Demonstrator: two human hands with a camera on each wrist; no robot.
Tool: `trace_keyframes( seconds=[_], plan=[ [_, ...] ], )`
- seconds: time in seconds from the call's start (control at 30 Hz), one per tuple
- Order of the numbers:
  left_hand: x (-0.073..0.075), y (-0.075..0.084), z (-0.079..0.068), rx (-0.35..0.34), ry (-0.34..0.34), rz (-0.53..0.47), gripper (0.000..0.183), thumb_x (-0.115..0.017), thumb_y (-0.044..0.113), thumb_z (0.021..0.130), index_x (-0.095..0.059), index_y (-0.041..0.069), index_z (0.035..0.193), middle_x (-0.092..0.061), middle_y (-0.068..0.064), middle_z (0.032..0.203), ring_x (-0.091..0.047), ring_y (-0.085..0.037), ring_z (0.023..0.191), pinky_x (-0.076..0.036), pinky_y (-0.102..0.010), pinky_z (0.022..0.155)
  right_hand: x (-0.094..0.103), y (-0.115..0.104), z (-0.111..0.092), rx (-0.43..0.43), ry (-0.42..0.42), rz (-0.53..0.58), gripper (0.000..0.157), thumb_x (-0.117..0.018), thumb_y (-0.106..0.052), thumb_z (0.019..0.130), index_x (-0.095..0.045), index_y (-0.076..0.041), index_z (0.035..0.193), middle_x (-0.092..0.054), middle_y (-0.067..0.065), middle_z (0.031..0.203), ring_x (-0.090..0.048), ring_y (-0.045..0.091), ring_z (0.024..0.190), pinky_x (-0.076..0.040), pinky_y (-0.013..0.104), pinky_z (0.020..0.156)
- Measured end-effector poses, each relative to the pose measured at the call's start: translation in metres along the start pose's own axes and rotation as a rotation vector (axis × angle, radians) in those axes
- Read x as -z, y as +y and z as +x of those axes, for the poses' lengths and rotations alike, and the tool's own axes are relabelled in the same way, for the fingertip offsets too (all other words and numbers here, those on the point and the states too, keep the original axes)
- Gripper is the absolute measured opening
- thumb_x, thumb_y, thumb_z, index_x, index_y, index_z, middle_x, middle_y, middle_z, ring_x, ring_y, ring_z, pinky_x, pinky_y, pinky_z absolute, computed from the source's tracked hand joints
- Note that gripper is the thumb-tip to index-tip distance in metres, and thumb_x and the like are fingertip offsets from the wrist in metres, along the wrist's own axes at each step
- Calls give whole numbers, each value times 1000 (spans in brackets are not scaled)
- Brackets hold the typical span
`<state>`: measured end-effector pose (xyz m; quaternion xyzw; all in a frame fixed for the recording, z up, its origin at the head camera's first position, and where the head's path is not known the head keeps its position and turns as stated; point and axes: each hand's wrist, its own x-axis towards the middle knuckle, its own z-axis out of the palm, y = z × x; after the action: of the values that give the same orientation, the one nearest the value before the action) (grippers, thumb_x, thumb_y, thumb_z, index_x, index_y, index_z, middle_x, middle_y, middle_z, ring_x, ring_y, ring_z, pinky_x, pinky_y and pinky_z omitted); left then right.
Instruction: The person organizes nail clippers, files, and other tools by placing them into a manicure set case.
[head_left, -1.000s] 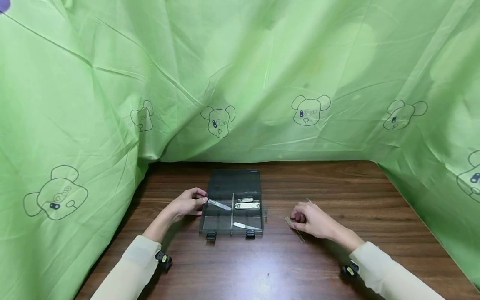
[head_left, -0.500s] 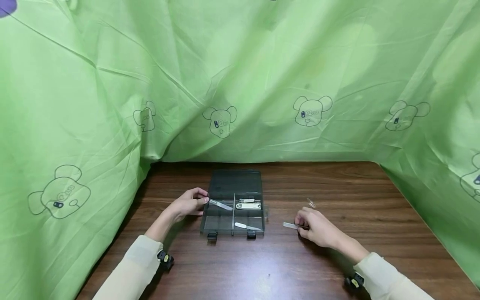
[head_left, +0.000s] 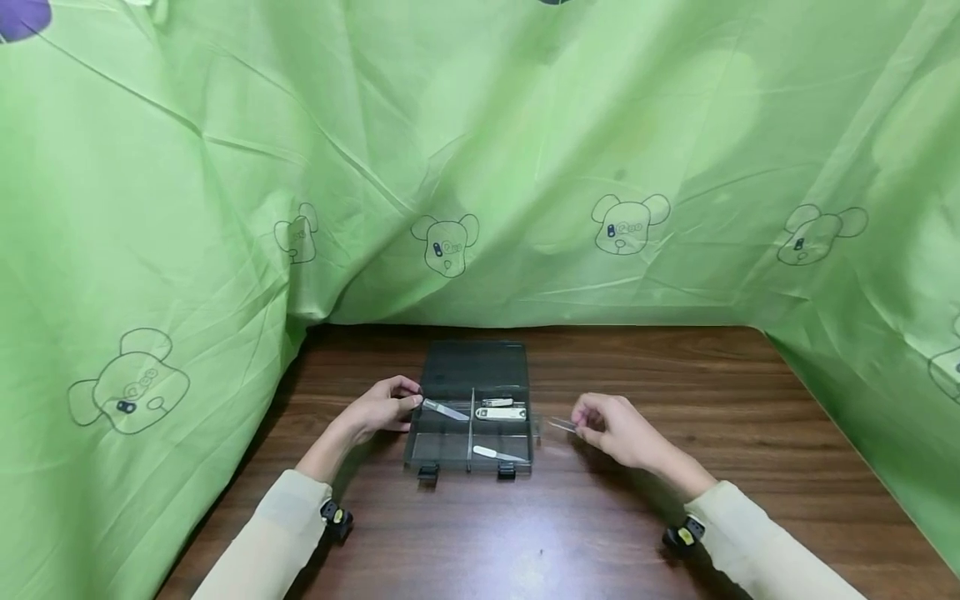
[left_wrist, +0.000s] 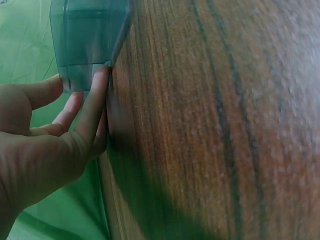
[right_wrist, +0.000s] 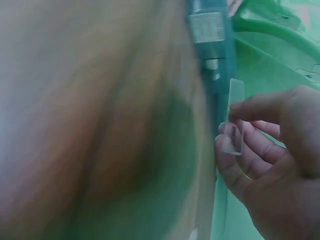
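Observation:
A dark see-through plastic box [head_left: 438, 448] lies on the table with its lid [head_left: 480, 363] laid back. My left hand [head_left: 379, 408] grips the box's left side, thumb at the upper edge and a finger lower down on the wall. My right hand [head_left: 618, 429], just right of the box, pinches a clear flat strip [right_wrist: 236, 92] with small dark lettering. Inside the box, a metal file-like piece [head_left: 447, 409] leans in the back left compartment. Two nail clippers [head_left: 501, 413] lie back right, and a white-handled pointed tool [head_left: 497, 454] front right.
A thin divider [head_left: 472, 433] runs front to back through the box. Two latches [head_left: 428, 472] stick out at its front. The dark wooden table [head_left: 675, 358] is bordered behind and at both sides by green cloth [head_left: 525, 250]. Each wrist carries a small black camera.
My right hand has moved left and a little farther back with the strip, closer to the box. A clear glint behind that hand no longer shows. The left hand stays at the box.

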<state>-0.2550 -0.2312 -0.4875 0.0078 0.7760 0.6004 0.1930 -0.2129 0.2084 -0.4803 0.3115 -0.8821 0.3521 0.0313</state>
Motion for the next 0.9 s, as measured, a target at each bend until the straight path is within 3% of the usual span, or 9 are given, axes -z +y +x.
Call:
trace_keyframes(
  seconds=[0.2,0.53,0.9],
  plan=[
    [-2,2,2,8,8,-8,32,-62,7,107,-52,-7,134,-54,-18,121,-61,-25,97,-64,-37,77,-18,-14,41,6,-9,52,19,-78,3,89,-69,-12,95,-69,-3,88,-64,9,83,-60,31,77],
    [-1,1,1,9,10,3,32,-62,8,108,-52,-6,134,-54,-19,122,-61,-25,97,-64,-36,77,-64,-55,113,87,-46,132,14,-77,5,90,-70,-6,94,-67,-3,87,-63,10,82,-58,26,75],
    [0,2,1,4,1,1,34,-63,9,107,-51,-7,135,-53,-18,120,-60,-24,96,-64,-35,76,-98,-81,155,94,-147,75,7,-73,-1,96,-71,-8,96,-65,-5,85,-61,9,78,-55,24,70]
  ],
)
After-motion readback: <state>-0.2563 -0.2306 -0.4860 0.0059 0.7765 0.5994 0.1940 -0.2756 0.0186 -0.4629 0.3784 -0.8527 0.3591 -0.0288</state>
